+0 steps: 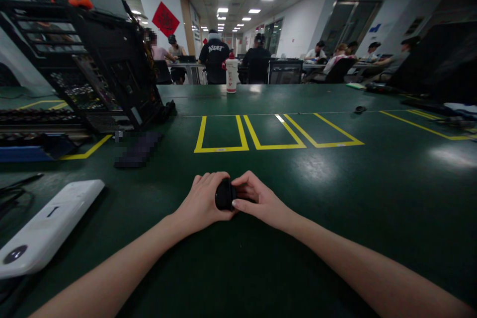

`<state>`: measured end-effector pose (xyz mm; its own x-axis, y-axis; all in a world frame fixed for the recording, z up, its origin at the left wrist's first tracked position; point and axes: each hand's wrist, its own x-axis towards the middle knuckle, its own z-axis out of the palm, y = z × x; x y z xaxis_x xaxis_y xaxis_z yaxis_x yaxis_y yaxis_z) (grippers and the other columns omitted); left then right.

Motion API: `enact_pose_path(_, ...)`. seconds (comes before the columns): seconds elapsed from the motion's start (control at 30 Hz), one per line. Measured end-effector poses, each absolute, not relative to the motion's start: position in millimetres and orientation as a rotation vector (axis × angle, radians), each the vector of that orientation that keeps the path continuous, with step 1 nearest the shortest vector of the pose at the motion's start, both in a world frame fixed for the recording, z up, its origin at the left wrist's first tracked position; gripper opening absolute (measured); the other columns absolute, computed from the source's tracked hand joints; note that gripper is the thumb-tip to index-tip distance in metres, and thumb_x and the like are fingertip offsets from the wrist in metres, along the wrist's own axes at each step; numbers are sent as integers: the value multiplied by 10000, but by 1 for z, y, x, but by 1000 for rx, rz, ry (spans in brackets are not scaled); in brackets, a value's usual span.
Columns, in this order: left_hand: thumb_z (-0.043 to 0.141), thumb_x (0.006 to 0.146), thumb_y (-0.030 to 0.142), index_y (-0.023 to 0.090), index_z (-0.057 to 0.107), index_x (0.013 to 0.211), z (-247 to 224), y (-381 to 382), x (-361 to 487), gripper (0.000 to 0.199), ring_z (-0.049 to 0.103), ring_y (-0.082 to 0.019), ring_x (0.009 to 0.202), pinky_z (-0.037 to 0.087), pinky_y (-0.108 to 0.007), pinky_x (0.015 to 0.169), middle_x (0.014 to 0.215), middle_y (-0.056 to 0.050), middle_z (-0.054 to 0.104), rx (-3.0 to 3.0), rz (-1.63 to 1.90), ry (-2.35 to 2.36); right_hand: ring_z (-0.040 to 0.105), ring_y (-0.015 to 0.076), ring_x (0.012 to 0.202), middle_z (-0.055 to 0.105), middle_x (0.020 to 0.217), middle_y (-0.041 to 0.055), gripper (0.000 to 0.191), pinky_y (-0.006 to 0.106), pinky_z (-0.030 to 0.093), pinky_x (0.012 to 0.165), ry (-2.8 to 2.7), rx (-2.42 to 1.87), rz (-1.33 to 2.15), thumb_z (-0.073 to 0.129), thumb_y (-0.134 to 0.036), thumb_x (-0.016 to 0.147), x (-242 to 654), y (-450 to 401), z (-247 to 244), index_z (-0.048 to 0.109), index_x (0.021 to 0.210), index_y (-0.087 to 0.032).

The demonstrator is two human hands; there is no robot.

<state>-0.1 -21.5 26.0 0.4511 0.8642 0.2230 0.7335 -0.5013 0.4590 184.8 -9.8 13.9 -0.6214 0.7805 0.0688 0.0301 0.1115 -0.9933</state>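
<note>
A small black rounded object is held between both hands, low over the green table. My left hand wraps round its left side, with the fingers over the top and the thumb below. From the right, my right hand grips its edge between thumb and fingertips. The palms hide part of the object, and what it is cannot be made out.
Beyond the hands, yellow tape outlines mark the table. A white bottle stands farther back. An open black computer case and a white device are at left. Several people sit in the background.
</note>
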Motion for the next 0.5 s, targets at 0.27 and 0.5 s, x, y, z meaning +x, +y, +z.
enact_pose_path(0.27, 646, 662, 356, 201, 419, 1080, 26, -21, 2, 500, 516, -237, 912, 367, -376, 770, 1002, -52, 546, 2432, 624, 1376, 536, 167, 1019, 503, 1050, 16, 263, 384, 446, 902, -1758, -794, 1559, 577, -207, 771, 183, -8, 11, 438, 994, -223)
enact_pose_path(0.5, 636, 674, 349, 205, 408, 1086, 25, -21, 1, 493, 511, -231, 922, 363, -368, 779, 1018, -50, 542, 2431, 624, 1362, 516, 176, 1044, 490, 1095, 36, 296, 403, 422, 929, -1806, -812, 1558, 561, -228, 782, 184, -9, 15, 445, 1055, -212)
